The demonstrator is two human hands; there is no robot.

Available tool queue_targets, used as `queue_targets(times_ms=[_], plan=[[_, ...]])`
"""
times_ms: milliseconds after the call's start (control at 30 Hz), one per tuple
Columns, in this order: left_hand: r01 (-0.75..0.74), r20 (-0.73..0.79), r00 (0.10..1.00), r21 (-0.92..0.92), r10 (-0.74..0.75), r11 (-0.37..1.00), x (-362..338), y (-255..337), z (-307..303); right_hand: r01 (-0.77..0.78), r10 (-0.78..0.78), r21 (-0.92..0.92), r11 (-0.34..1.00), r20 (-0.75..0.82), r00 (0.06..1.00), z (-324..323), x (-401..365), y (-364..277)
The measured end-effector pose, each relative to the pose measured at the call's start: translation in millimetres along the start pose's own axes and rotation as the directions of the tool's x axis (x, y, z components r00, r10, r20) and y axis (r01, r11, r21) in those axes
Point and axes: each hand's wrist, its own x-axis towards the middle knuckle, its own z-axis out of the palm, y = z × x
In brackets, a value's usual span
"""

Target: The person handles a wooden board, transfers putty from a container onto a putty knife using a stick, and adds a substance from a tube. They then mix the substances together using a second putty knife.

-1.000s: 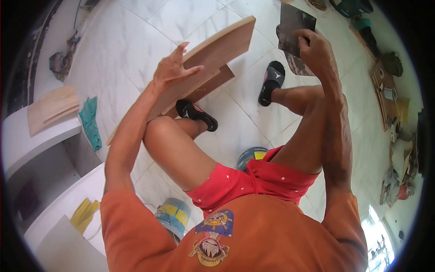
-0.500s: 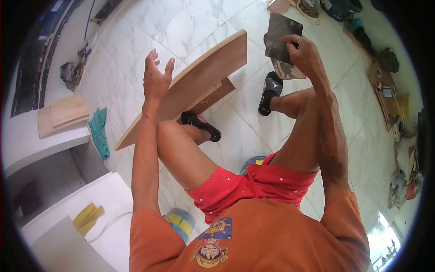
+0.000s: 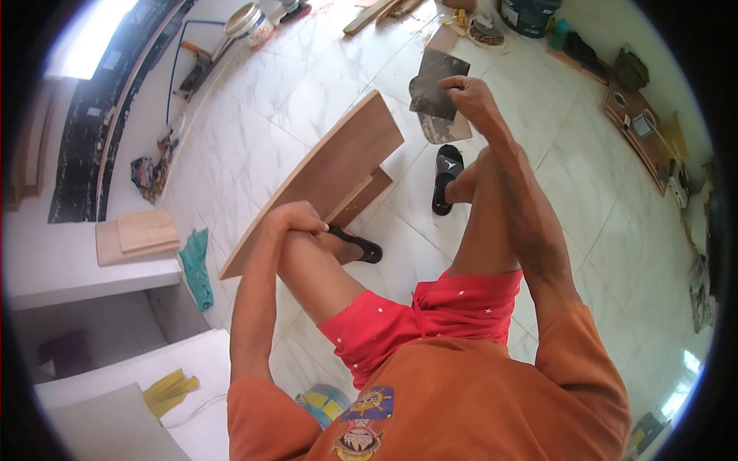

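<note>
In the head view, my right hand [image 3: 470, 98] pinches the right edge of a dark grey, thin rectangular sheet [image 3: 438, 81], held over the floor ahead of me. Partly behind it is a pale, stained flat piece [image 3: 446, 129]. My left hand [image 3: 298, 217] is at my bent left knee, fingers curled in, with nothing visible in them. Beside that knee a long curved wooden panel [image 3: 338, 157] stands tilted on its edge. A smaller brown wooden part [image 3: 367, 192] projects from its lower side, near my left foot.
Pale wooden boards [image 3: 138, 234] lie on a white ledge [image 3: 69, 269] at left, near a teal cloth [image 3: 197, 269]. A yellow cloth [image 3: 169, 392] lies closer. Buckets [image 3: 250, 24] and scattered materials line the far walls. A patterned bucket [image 3: 323, 403] is beside me.
My left hand has come down from its raised, spread pose to my knee and curled its fingers. The dark sheet stays in my right hand. The camera view has shifted.
</note>
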Motion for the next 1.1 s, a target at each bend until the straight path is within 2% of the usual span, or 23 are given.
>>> queue_targets(times_ms=[67,133,200,267,300,333,400,433,467,500,533,600,633,667,733,767,867,900,967,1000,1033,1067,1100], plan=[[-0.082,0.102,0.994,0.361,0.048,0.929,3,41,6,0.005,-0.003,0.107,0.994,-0.019,1.000,1,1,7],[-0.259,0.196,0.960,0.347,0.200,0.901,-17,97,18,0.060,-0.046,0.242,0.968,-0.064,0.997,8,7,17],[-0.021,0.209,0.977,-0.125,0.046,0.992,-6,116,36,0.035,-0.025,0.329,0.944,-0.035,0.999,10,7,19],[-0.208,0.013,0.977,-0.185,0.215,0.960,33,113,65,0.026,-0.016,0.434,0.900,-0.026,1.000,11,8,24],[-0.314,-0.077,0.949,-0.201,0.304,0.928,49,111,76,-0.041,0.019,0.413,0.910,0.058,0.998,4,6,25],[-0.273,-0.012,0.962,-0.145,0.274,0.951,58,114,84,0.032,-0.054,0.429,0.903,0.039,0.998,0,-2,24],[-0.231,0.139,0.964,-0.001,0.228,0.973,80,136,101,0.060,-0.076,0.434,0.899,0.021,0.997,-10,-14,20],[-0.264,0.195,0.944,-0.032,0.265,0.964,91,151,115,-0.014,0.012,0.385,0.923,0.008,1.000,-16,-26,7],[-0.284,0.249,0.924,-0.068,0.292,0.956,97,164,129,0.083,-0.077,0.434,0.897,-0.032,0.997,-15,-24,23],[-0.293,0.293,0.904,-0.104,0.311,0.950,102,172,142,0.012,0.003,0.375,0.927,-0.038,0.999,-19,-34,12],[-0.492,0.441,0.787,0.027,0.431,0.870,117,180,154,-0.054,0.072,0.324,0.945,-0.044,0.996,-22,-36,8],[-0.422,0.446,0.832,0.123,0.330,0.898,110,205,174,-0.070,0.095,0.341,0.937,-0.056,0.994,-24,-38,13],[-0.390,0.417,0.848,0.073,0.327,0.918,109,210,183,-0.078,0.106,0.341,0.937,-0.065,0.992,-27,-42,7],[-0.591,0.419,0.766,0.160,0.488,0.791,118,208,199,-0.082,0.112,0.339,0.937,-0.069,0.991,-31,-48,-1],[-0.857,0.455,0.513,0.312,0.728,0.409,123,212,215,-0.091,0.118,0.355,0.930,-0.056,0.991,-35,-55,-7],[-0.821,0.452,0.554,0.434,0.699,0.371,125,217,224,-0.096,0.120,0.375,0.922,-0.041,0.992,-38,-56,-10],[-0.787,0.370,0.614,0.358,0.698,0.503,113,226,216,-0.130,0.163,0.487,0.864,-0.025,0.986,-49,-61,-25],[-0.820,0.455,0.556,0.439,0.696,0.368,128,225,223,-0.143,0.183,0.532,0.834,-0.023,0.983,-51,-65,-26],[-0.764,0.248,0.616,-0.045,0.748,0.644,151,211,241,-0.144,0.212,0.595,0.791,-0.046,0.976,-55,-65,-11],[-0.668,0.150,0.669,-0.307,0.728,0.677,158,205,247,-0.142,0.227,0.622,0.770,-0.059,0.972,-58,-64,-2],[-0.676,0.126,0.659,-0.332,0.741,0.658,155,209,247,-0.123,0.242,0.646,0.753,-0.098,0.965,-61,-63,7],[-0.561,0.206,0.732,-0.356,0.649,0.747,154,217,247,-0.137,0.275,0.658,0.740,-0.112,0.955,-71,-63,20],[-0.578,0.213,0.735,-0.301,0.644,0.759,152,224,244,-0.161,0.321,0.675,0.720,-0.119,0.940,-84,-65,25]])
